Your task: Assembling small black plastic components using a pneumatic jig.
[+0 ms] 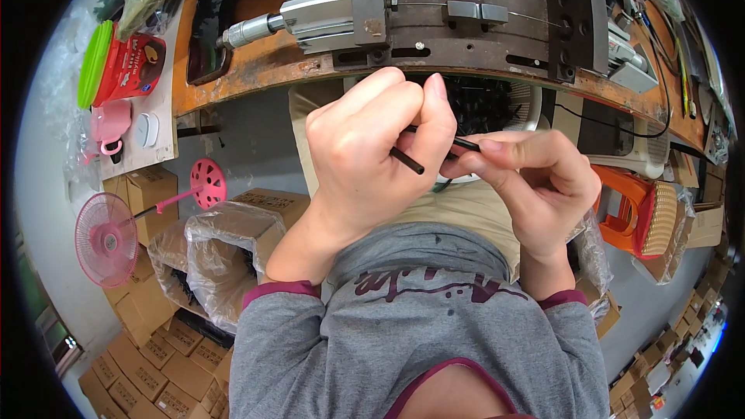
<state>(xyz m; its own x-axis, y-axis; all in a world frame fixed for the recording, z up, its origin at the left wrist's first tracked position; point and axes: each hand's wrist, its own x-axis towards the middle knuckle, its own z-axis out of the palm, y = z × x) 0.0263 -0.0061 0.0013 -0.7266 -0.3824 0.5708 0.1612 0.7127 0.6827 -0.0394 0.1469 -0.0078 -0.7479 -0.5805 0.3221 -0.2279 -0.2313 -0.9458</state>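
Curling into a fist, the left hand (372, 147) has its fingers closed around a slim black rod (408, 161), whose blunt end juts out below the thumb side. The right hand (547, 182) pinches a thin black piece (466, 143) between thumb and fingertips; this runs back to the left thumb, and whether it joins the rod inside the fist cannot be told. Both hands are raised above the person's lap, just short of the wooden table (260, 77). Beneath them, partly hidden, a pale bin (534, 109) contains many small black parts (481, 101). On the table beyond stands a dark metal fixture (458, 43) with a silver cylinder (322, 19) at its left. A red tub (140, 66) with a lime-green lid (95, 64) stands farther left, near a pink cup (112, 119). Below these, a pink fan (107, 239) is beside cardboard boxes (147, 295).
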